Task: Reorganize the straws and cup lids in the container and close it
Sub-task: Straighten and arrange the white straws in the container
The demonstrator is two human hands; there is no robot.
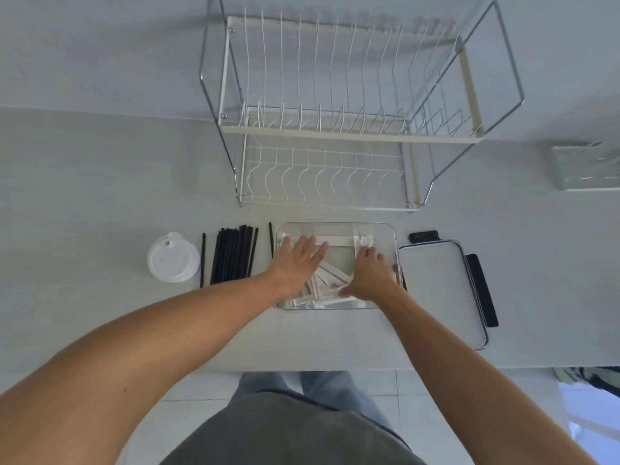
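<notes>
A clear rectangular container [389,236] sits on the counter in front of me, holding several white paper-wrapped straws [330,281]. My left hand [300,260] lies flat inside it, fingers spread over the wrapped straws. My right hand [369,273] is also inside, fingers curled around a bunch of wrapped straws at the right side. Left of the container lies a row of black straws [233,258], and further left a stack of clear cup lids [172,258]. The container's lid [439,290], with black clasps, lies flat to the right.
A two-tier white wire dish rack [335,129] stands behind the container. A clear box [587,167] sits at the far right. One black straw [270,239] lies against the container's left wall. The counter's front edge [302,369] runs just below my arms.
</notes>
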